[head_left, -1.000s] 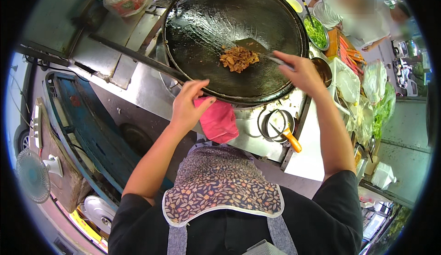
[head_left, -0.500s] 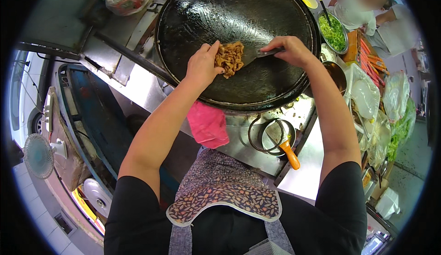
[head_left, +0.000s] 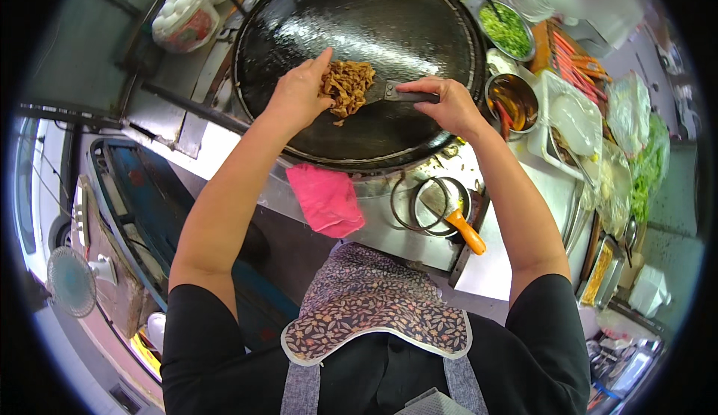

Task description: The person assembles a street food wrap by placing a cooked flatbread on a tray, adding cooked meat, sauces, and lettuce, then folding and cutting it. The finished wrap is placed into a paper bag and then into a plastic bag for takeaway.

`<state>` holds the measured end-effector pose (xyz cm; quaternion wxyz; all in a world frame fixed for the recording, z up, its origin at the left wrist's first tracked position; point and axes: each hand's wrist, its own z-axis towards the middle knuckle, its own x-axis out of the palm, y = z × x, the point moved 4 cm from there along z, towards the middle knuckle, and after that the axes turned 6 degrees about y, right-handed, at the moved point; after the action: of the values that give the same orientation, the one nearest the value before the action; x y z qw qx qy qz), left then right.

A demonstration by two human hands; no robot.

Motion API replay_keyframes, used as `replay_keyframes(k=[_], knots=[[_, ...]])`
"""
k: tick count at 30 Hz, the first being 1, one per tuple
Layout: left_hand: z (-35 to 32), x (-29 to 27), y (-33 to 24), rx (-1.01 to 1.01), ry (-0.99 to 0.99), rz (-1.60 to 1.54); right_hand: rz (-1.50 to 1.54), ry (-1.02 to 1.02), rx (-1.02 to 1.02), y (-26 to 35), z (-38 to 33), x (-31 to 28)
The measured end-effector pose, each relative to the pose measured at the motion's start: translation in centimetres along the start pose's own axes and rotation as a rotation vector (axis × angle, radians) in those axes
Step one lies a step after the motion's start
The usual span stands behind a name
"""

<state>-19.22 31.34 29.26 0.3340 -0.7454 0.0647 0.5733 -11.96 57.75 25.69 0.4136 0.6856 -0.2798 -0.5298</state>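
A heap of chopped brown cooked food, like shredded meat (head_left: 347, 88), lies on a large round black griddle (head_left: 351, 26). My left hand (head_left: 299, 95) is at the heap's left side, with thumb and fingers apart and their tips at its edge. My right hand (head_left: 452, 107) grips the dark handle of a metal spatula (head_left: 392, 91) from the right. The spatula's blade meets the heap's right side; its front edge is hidden by the food.
A pink cloth (head_left: 326, 199) hangs at the griddle's near edge. Rings and an orange-handled tool (head_left: 465, 232) lie on the counter. To the right stand a sauce pot (head_left: 511, 101), a bowl of chopped greens (head_left: 505, 29) and a white tray (head_left: 568, 119). Eggs (head_left: 176, 7) sit far left; another person (head_left: 598, 3) stands beyond.
The whole view has shifted, so the griddle appears farther left. My right hand sits nearer to me relative to the heap, and the spatula handle lies more level. Both hands stay at the food.
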Motion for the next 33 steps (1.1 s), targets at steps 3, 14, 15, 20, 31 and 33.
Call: replay_keyframes(k=[3,14,15,20,31,33], knots=[[0.4,-1.4,-4.8,0.083,0.052,-0.05,0.06,-0.112,0.008,0.6,-4.5,-1.8],[1.7,10.5,-36.9,0.488,0.242,0.025,0.36,-0.61,0.112,-9.8,-37.2,-10.4],[1.6,12.9,-40.3,0.53,0.275,0.008,0.265,-0.665,0.175,-10.3,-41.1,-11.2],[0.6,28.7,-58.8,0.833,0.416,-0.083,0.064,-0.851,0.43,-16.4,-62.8,-14.6],[0.0,55.4,-80.0,0.928,0.601,-0.181,-0.421,-0.746,1.214,-24.7,-82.4,-23.2],[0.4,55.9,-79.0,0.938,0.554,-0.168,-0.487,-0.627,1.298,-25.1,-81.0,-24.7]])
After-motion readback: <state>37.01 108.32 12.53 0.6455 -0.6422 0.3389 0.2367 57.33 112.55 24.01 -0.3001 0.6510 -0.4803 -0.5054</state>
